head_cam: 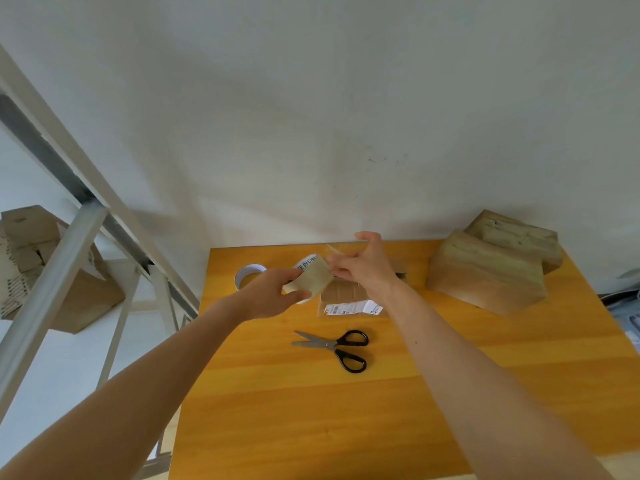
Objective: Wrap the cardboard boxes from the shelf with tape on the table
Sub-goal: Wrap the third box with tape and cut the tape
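My left hand (pixel 273 292) grips a roll of clear packing tape (pixel 311 277) above the yellow table (pixel 381 410). My right hand (pixel 363 268) pinches the loose tape end just right of the roll, and a short strip rises from its fingers. Under both hands lies a flat cardboard box (pixel 343 296) with a white shipping label (pixel 353 308) on its near edge. My right wrist hides part of the box.
Black-handled scissors (pixel 334 348) lie on the table in front of the box. A second tape roll (pixel 247 275) sits at the far left corner. Taped boxes (pixel 491 265) are stacked at the far right. A metal shelf (pixel 62 258) with cardboard boxes (pixel 31 258) stands on the left.
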`<state>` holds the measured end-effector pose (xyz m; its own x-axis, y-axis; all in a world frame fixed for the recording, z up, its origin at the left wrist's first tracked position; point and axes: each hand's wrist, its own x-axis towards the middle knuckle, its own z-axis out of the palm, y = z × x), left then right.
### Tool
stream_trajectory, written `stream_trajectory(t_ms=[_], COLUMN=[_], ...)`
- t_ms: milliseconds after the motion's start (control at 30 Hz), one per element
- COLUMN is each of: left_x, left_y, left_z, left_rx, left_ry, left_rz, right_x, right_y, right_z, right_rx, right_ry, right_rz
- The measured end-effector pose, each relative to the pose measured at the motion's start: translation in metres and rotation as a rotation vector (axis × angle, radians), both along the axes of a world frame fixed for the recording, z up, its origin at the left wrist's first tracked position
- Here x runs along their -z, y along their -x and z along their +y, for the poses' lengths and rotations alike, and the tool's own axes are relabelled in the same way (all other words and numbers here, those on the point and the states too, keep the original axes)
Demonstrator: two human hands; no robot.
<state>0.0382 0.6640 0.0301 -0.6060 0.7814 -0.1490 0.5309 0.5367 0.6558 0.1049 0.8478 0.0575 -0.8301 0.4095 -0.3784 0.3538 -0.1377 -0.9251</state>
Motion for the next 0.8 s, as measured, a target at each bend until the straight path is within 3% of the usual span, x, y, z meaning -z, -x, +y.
stream_trajectory(t_ms=[133, 500, 700, 800], left_x=[-0.005, -0.017, -0.011, -0.007], left_y=[0.005, 0.035, 0.036, 0.037], left_z=[0.008, 0.026, 0.026, 0.025], left_rx=[0.055, -0.064, -0.083, -0.133], left_ry=[0.069, 0.071, 0.055, 0.07], left_rz=[0.061, -0.033, -0.158, -0.126], right_x=[0.001, 0.0, 0.008, 0.011], right_y=[0.001, -0.004, -0.009, -0.011], right_z=[0.012, 0.032, 0.042, 0.044], right_rx=[-0.106, 0.073, 0.115, 0.125], right_ry=[-0.087, -0.038, -0.024, 0.011], right_rz=[-0.105, 0.015, -0.009, -0.011])
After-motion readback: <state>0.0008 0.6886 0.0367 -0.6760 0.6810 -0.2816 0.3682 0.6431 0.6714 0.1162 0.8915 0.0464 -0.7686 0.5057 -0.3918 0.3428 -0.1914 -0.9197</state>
